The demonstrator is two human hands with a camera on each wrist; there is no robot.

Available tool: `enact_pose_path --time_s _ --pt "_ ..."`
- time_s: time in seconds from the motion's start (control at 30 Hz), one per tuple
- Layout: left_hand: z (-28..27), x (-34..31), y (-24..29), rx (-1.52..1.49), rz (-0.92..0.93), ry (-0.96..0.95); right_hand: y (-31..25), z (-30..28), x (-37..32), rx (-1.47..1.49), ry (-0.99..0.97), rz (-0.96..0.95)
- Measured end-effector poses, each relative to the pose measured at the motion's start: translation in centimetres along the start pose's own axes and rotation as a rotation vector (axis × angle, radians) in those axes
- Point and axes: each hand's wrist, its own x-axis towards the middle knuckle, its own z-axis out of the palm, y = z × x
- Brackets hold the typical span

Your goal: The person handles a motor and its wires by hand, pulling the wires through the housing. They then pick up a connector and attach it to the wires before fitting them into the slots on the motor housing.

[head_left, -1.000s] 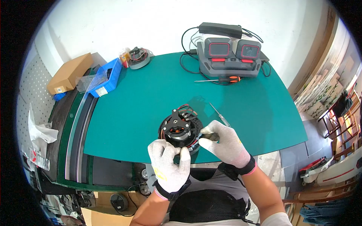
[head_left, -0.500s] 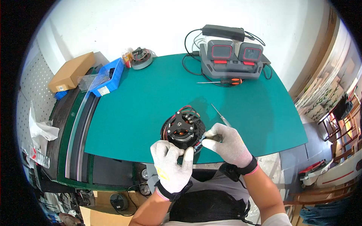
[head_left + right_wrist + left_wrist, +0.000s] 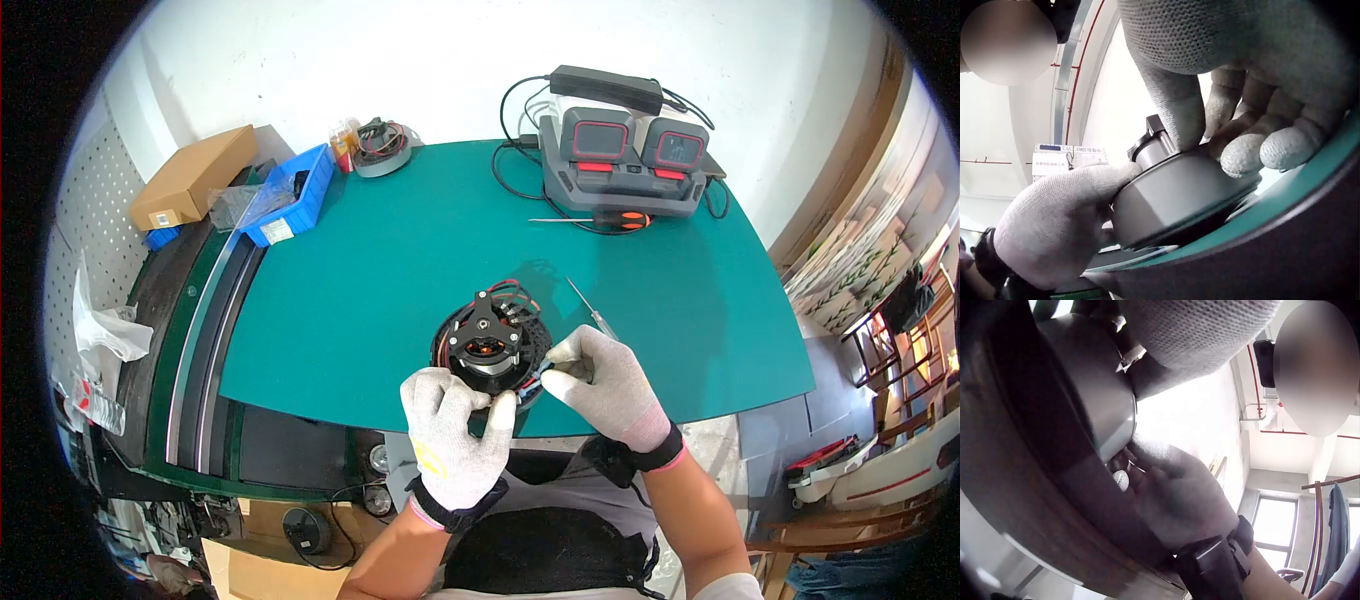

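A round motor assembly (image 3: pixel 484 326) with a black three-armed bracket on top and red and black wires sits near the table's front edge. My gloved left hand (image 3: pixel 455 435) grips its front left rim, the thumb tip beside the wires. At the front right rim, my gloved right hand (image 3: pixel 612 388) pinches wires with a small blue-grey connector (image 3: pixel 531 384) between thumb and forefinger. The wrist views show the smooth grey housing (image 3: pixel 1169 197) from the side, with both hands against its upper edge; the pinched part is hidden there.
A thin screwdriver (image 3: pixel 594 312) lies just beyond my right hand, and an orange-black screwdriver (image 3: pixel 622 221) lies by the charger with two battery packs (image 3: pixel 625 185). Back left are a blue bin (image 3: pixel 302 205), a cardboard box (image 3: pixel 195 180) and another wired round part (image 3: pixel 381 155).
The head view has shifted slightly. My right fingertips have moved in closer to the assembly's rim, and the blue-grey connector shows more between the hands. My left hand keeps its grip.
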Motion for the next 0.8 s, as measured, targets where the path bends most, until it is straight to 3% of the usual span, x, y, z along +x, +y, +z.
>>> enact_pose_path --time_s 0.8 --pt "-0.1 0.1 0.4 0.001 -0.045 0.000 0.1 1.2 -0.5 -0.130 0.141 -0.182"
